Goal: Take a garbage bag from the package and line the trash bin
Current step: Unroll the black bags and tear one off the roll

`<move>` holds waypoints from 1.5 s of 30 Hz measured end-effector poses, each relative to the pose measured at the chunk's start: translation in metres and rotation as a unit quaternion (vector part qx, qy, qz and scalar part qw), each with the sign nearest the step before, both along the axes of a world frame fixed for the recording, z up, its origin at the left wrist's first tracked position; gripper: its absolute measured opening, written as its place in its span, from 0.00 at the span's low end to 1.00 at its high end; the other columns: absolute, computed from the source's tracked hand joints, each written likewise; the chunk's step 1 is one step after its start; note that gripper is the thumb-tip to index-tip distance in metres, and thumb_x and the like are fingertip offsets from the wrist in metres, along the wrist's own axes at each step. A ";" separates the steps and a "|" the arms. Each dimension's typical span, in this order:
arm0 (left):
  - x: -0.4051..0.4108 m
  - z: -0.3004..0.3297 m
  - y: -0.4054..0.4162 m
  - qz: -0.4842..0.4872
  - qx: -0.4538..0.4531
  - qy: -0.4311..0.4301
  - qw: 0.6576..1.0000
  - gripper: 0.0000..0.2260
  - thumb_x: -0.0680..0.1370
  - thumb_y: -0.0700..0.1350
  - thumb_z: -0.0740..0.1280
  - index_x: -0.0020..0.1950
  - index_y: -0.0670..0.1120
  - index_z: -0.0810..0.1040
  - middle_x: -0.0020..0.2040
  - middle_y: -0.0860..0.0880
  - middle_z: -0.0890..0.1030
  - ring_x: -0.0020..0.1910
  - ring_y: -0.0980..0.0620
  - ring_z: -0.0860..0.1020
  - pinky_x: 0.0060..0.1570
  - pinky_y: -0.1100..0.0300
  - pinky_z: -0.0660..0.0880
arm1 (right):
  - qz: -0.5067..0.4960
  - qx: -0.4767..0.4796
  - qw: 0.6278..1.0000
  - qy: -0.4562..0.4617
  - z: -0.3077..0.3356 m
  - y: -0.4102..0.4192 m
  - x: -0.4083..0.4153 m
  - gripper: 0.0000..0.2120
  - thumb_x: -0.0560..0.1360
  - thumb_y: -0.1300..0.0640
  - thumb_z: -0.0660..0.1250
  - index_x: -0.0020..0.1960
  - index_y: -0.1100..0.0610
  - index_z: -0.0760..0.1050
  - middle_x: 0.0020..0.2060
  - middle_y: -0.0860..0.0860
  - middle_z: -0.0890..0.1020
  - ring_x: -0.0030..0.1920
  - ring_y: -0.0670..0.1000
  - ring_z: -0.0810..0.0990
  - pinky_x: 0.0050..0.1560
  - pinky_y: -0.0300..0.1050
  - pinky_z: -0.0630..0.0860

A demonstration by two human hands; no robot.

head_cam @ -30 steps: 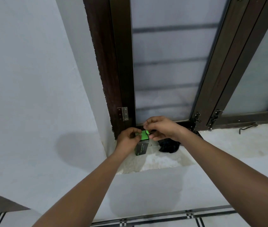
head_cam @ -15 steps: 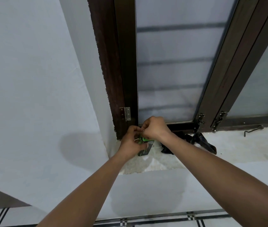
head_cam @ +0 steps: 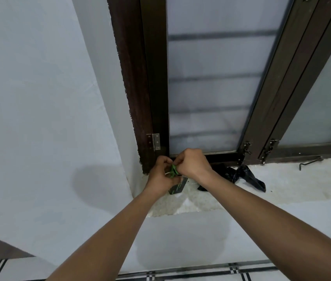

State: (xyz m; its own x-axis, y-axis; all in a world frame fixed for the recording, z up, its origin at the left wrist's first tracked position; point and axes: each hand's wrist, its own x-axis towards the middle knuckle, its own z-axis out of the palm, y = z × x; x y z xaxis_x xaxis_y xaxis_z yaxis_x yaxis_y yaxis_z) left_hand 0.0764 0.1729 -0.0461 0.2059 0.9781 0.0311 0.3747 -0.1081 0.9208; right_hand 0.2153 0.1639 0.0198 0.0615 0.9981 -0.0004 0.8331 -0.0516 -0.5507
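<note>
At the window sill's point(head_cam: 282, 191) left corner, both hands are working the package point(head_cam: 177, 186): left hand point(head_cam: 160, 176) is gripping its dark body, right hand point(head_cam: 193, 165) fingers are pinching the green flap point(head_cam: 173, 170) together. Black garbage bag point(head_cam: 247, 176) is lying on the sill just right of the hands.

A brown window frame point(head_cam: 152, 78) stands just above the grip, with a small silver hinge point(head_cam: 155, 141) close by. A metal hook point(head_cam: 310, 161) lies far right on the sill point(head_cam: 282, 185).

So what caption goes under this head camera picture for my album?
Both hands pinch a green bag from its package on the windowsill.
</note>
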 end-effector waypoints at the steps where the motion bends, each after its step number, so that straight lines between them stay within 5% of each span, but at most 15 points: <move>1: 0.001 0.001 0.000 0.002 0.003 0.002 1.000 0.25 0.68 0.38 0.80 0.59 0.48 0.71 0.54 0.48 0.82 0.53 0.52 0.82 0.54 0.55 0.81 | -0.007 0.009 1.000 -0.010 0.000 -0.003 -0.001 0.15 0.70 0.62 0.69 0.51 0.49 0.87 0.46 0.50 0.87 0.46 0.52 0.85 0.44 0.45 0.83; 5: 0.002 0.003 -0.001 0.010 0.018 0.013 1.000 0.21 0.70 0.36 0.77 0.57 0.48 0.72 0.51 0.50 0.82 0.49 0.53 0.81 0.43 0.69 0.77 | 0.051 0.080 0.987 -0.129 -0.005 -0.019 -0.007 0.22 0.73 0.61 0.67 0.66 0.51 0.75 0.51 0.56 0.84 0.52 0.59 0.82 0.40 0.47 0.75; 8: -0.001 0.006 -0.002 0.031 0.024 0.019 0.999 0.17 0.72 0.36 0.75 0.55 0.50 0.73 0.49 0.52 0.82 0.48 0.53 0.82 0.40 0.73 0.74 | 0.118 0.108 0.964 -0.214 -0.013 -0.031 -0.011 0.32 0.74 0.61 0.66 0.77 0.51 0.62 0.58 0.53 0.84 0.60 0.58 0.76 0.49 0.52 0.74; 13: -0.009 0.006 0.004 0.016 -0.001 0.051 0.999 0.16 0.72 0.44 0.79 0.52 0.56 0.75 0.51 0.56 0.84 0.50 0.58 0.82 0.46 0.69 0.77 | 0.154 -0.005 0.974 -0.167 -0.020 -0.029 0.004 0.42 0.76 0.61 0.62 0.83 0.46 0.44 0.66 0.55 0.76 0.71 0.55 0.65 0.57 0.55 0.69; 15: -0.011 0.004 0.006 0.017 -0.007 0.063 0.998 0.16 0.72 0.47 0.79 0.53 0.57 0.76 0.52 0.55 0.84 0.51 0.56 0.83 0.50 0.61 0.80 | 0.146 0.000 0.989 0.030 -0.022 -0.032 0.013 0.40 0.76 0.67 0.61 0.81 0.44 0.52 0.69 0.53 0.75 0.73 0.52 0.68 0.63 0.49 0.74; 18: -0.009 0.006 0.004 0.084 -0.011 0.056 0.995 0.14 0.73 0.50 0.79 0.55 0.52 0.78 0.53 0.52 0.83 0.49 0.53 0.82 0.49 0.60 0.78 | -0.002 0.094 0.950 0.298 -0.034 -0.041 0.023 0.30 0.75 0.75 0.59 0.70 0.50 0.73 0.65 0.45 0.81 0.69 0.45 0.77 0.63 0.32 0.74; 24: -0.005 0.018 0.003 0.213 -0.016 0.104 0.971 0.18 0.74 0.60 0.75 0.47 0.46 0.80 0.42 0.49 0.83 0.42 0.48 0.81 0.34 0.64 0.68 | -0.060 -0.047 0.976 0.205 -0.073 -0.050 0.028 0.25 0.71 0.57 0.75 0.66 0.44 0.77 0.57 0.45 0.80 0.56 0.47 0.79 0.51 0.35 0.73; 27: -0.007 0.021 0.009 0.206 -0.043 0.202 0.957 0.19 0.76 0.60 0.72 0.46 0.43 0.82 0.44 0.44 0.85 0.47 0.43 0.83 0.40 0.59 0.72 | -0.141 -0.078 0.929 0.333 -0.086 -0.043 0.022 0.21 0.69 0.56 0.77 0.59 0.41 0.80 0.49 0.45 0.85 0.50 0.54 0.85 0.54 0.50 0.83; 30: -0.010 0.023 0.009 0.173 -0.062 0.302 0.935 0.16 0.81 0.53 0.69 0.54 0.40 0.83 0.53 0.40 0.85 0.54 0.39 0.83 0.47 0.55 0.77 | -0.171 -0.073 0.927 0.326 -0.091 -0.030 0.020 0.23 0.67 0.56 0.78 0.61 0.44 0.82 0.41 0.47 0.86 0.43 0.50 0.84 0.54 0.50 0.83; 34: -0.011 0.024 0.011 0.121 -0.054 0.407 0.904 0.12 0.81 0.42 0.66 0.61 0.39 0.82 0.59 0.39 0.83 0.58 0.39 0.83 0.54 0.52 0.79 | -0.178 -0.088 0.932 0.304 -0.095 -0.009 0.014 0.26 0.63 0.55 0.81 0.60 0.47 0.83 0.49 0.52 0.86 0.47 0.53 0.86 0.54 0.51 0.84; 37: -0.010 0.026 0.009 0.081 -0.022 0.486 0.870 0.13 0.81 0.34 0.61 0.63 0.39 0.81 0.60 0.41 0.83 0.59 0.40 0.83 0.54 0.52 0.79 | -0.158 -0.105 0.961 0.203 -0.091 0.009 0.003 0.26 0.63 0.53 0.80 0.61 0.48 0.83 0.53 0.55 0.86 0.49 0.55 0.86 0.56 0.49 0.83; 41: -0.008 0.032 0.010 0.033 0.034 0.548 0.835 0.15 0.81 0.32 0.59 0.62 0.42 0.81 0.59 0.42 0.83 0.58 0.41 0.83 0.46 0.53 0.76 | -0.127 -0.116 0.978 0.118 -0.086 0.020 -0.010 0.23 0.68 0.53 0.77 0.62 0.53 0.80 0.56 0.55 0.84 0.56 0.56 0.84 0.57 0.47 0.81; 45: -0.008 0.036 0.011 0.032 0.052 0.551 0.832 0.13 0.81 0.34 0.59 0.59 0.44 0.81 0.54 0.43 0.84 0.53 0.42 0.83 0.42 0.55 0.73 | -0.093 -0.111 0.978 0.148 -0.090 0.021 -0.002 0.17 0.73 0.58 0.72 0.62 0.54 0.81 0.58 0.54 0.85 0.57 0.54 0.84 0.59 0.44 0.80</move>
